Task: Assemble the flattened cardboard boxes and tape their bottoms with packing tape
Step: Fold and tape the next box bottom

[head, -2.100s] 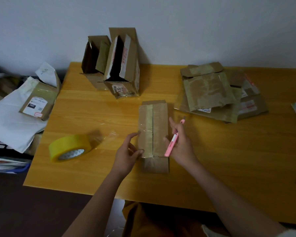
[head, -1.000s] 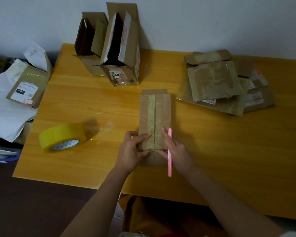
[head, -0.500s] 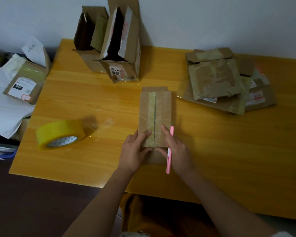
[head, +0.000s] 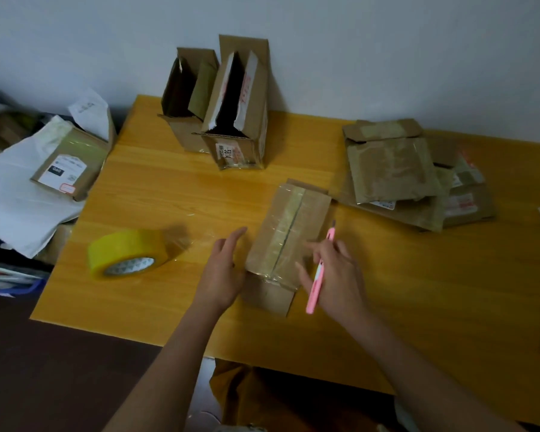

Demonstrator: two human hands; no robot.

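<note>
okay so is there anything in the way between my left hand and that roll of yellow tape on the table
Nothing visible. The left hand is open beside the taped box, and the yellow tape roll lies further left on the table. Only bare tabletop and the roll's loose clear tail lie between them.

From my remote station, I recorded a taped brown cardboard box (head: 289, 232) lying at the centre of the yellow wooden table (head: 418, 291). The left hand (head: 223, 272) sat just left of it, the right hand (head: 337, 275) just right, with the pink utility knife (head: 317, 282) in it. A yellow roll of packing tape (head: 125, 255) lay farther left. Two upright open cardboard boxes (head: 231, 120) stood behind, and a stack of flattened brown cardboard boxes (head: 402, 179) lay behind-right.
</note>
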